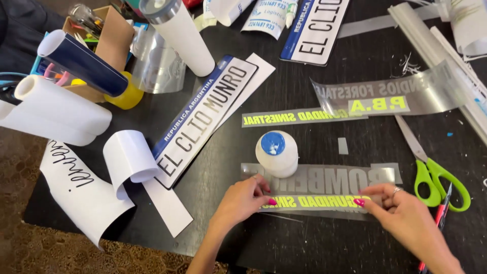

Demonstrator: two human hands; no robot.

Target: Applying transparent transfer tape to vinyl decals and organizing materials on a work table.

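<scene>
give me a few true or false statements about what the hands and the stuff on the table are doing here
1. Both hands press on a grey strip with yellow lettering. True: the left hand and the right hand hold down the strip at its two ends.
2. The right hand grips the scissors. False: the green-handled scissors lie on the black table, untouched.
3. A white bottle with a blue top stands just above the strip. True: the bottle is upright between the hands.
4. The bottle lies tipped on its side. False: it stands upright.
5. The long white plate with a blue edge is in the left hand. False: the plate lies free on the table.
</scene>
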